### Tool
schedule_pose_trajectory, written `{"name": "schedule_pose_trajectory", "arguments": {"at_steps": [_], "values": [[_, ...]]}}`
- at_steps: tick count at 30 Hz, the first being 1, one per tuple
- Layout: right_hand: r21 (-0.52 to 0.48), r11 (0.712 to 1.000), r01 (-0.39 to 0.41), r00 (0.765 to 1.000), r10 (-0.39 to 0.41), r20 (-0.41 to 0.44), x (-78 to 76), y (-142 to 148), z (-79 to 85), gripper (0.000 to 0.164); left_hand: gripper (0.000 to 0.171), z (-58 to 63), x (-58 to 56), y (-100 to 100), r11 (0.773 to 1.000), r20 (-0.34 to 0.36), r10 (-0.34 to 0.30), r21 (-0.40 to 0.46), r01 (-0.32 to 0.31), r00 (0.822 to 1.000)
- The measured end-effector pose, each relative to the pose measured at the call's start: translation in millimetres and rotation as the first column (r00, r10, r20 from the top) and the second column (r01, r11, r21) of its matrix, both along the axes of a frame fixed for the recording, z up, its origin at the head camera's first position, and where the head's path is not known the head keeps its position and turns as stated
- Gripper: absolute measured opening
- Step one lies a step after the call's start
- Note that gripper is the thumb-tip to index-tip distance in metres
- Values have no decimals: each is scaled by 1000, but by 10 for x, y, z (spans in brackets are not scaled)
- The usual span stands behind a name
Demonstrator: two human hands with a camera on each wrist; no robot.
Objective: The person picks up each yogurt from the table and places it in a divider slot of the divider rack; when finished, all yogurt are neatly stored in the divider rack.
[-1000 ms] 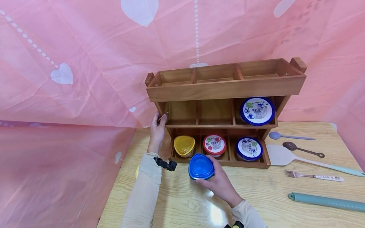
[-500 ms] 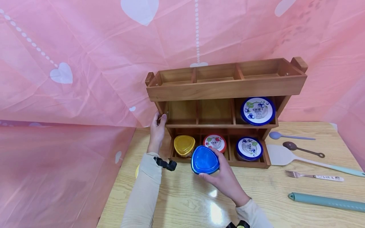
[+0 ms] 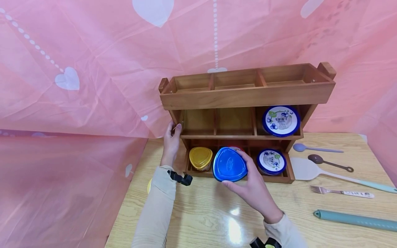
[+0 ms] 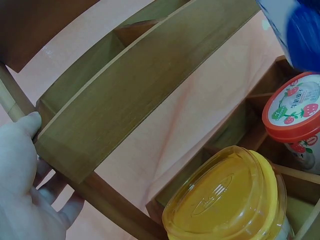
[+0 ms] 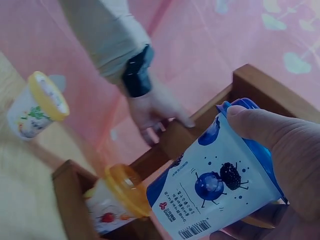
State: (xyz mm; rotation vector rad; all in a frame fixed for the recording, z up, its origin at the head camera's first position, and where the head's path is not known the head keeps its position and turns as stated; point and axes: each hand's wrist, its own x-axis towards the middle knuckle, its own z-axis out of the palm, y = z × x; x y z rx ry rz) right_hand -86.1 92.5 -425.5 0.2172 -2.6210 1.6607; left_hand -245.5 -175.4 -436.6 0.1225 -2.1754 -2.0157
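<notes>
My right hand (image 3: 258, 191) holds a yogurt cup with a blue rounded-triangle lid (image 3: 230, 164), raised in front of the bottom tier. Blueberry drawings show on its white side (image 5: 210, 187) in the right wrist view. My left hand (image 3: 170, 144) grips the left side of a tiered wooden shelf (image 3: 245, 98), thumb in front and fingers behind its side post (image 4: 112, 200). In the bottom tier stand a yellow-lidded cup (image 3: 200, 157), a red-lidded strawberry tub (image 4: 295, 107) mostly hidden behind the blue lid in the head view, and a blue-rimmed tub (image 3: 271, 161).
Another blue-rimmed tub (image 3: 281, 120) sits in the middle tier's right compartment. A yellow-rimmed tub (image 5: 40, 107) stands left of the shelf. On the table's right lie two spoons (image 3: 319, 149) (image 3: 328, 162), a spatula (image 3: 305, 168), a fork (image 3: 341, 191) and a teal rod (image 3: 356, 219).
My right hand has lifted the blue-lidded cup up and to the right, so it now covers most of the red-lidded tub. My left hand has stayed on the shelf's side.
</notes>
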Motion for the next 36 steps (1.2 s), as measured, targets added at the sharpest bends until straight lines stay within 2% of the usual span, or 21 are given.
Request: {"name": "schedule_pose_trajectory", "arguments": {"at_steps": [9, 16, 23, 28, 32, 36], "values": [[42, 999, 29, 999, -28, -32, -49, 102, 293, 99, 53, 1, -14, -22, 999, 29, -36, 4, 36, 999], [66, 997, 40, 998, -36, -56, -115, 144, 437, 100, 52, 9, -1, -16, 999, 32, -33, 7, 33, 999], [66, 997, 42, 994, -35, -108, -174, 168, 554, 99, 50, -4, 0, -8, 1000, 4, -21, -3, 21, 1000], [53, 997, 48, 989, -40, -145, -226, 193, 630, 99, 52, 6, -7, -20, 1000, 29, -31, 5, 31, 999], [48, 997, 59, 984, -50, -168, -275, 214, 677, 100, 53, 60, 13, -22, 999, 59, -48, 5, 48, 997], [39, 997, 73, 981, -64, -181, -329, 224, 705, 100, 52, 223, 120, 19, 999, 59, -52, -7, 53, 997]]}}
